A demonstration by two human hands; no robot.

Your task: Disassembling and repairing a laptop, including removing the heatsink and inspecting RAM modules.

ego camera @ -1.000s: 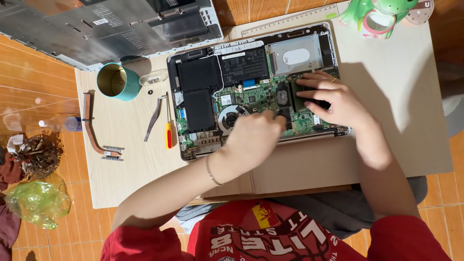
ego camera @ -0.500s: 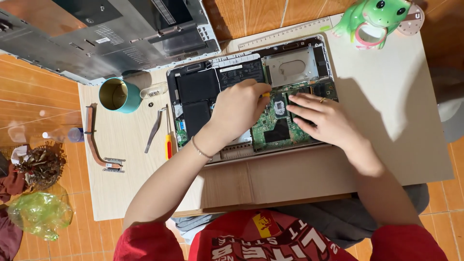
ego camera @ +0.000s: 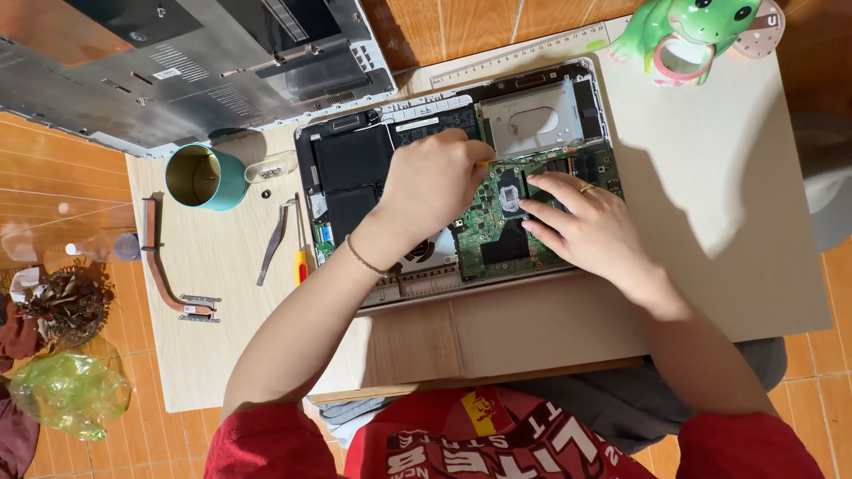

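An opened laptop (ego camera: 355, 160) lies on a low pale table (ego camera: 710, 222), with its black battery, fan, green motherboard (ego camera: 484, 222) and silver drive bay (ego camera: 537, 120) exposed. My left hand (ego camera: 435, 182) hovers over the upper middle of the board, fingers closed around a small tool with a yellowish tip. The tool's tip sits near the drive bay's lower left corner. My right hand (ego camera: 581, 226), wearing a ring, rests flat on the right part of the motherboard with its fingers spread, pointing left toward the chip.
To the laptop's left are a teal cup (ego camera: 204, 177), grey tweezers (ego camera: 273, 239), a yellow-handled screwdriver (ego camera: 302, 264) and a copper heat pipe (ego camera: 164, 275). The removed grey cover (ego camera: 177, 62) lies at top left. A ruler (ego camera: 524, 53) and a green frog figure (ego camera: 692, 31) sit behind.
My left hand has moved from the fan area up to the top edge of the motherboard. My right hand has slid down and left onto the middle of the board.
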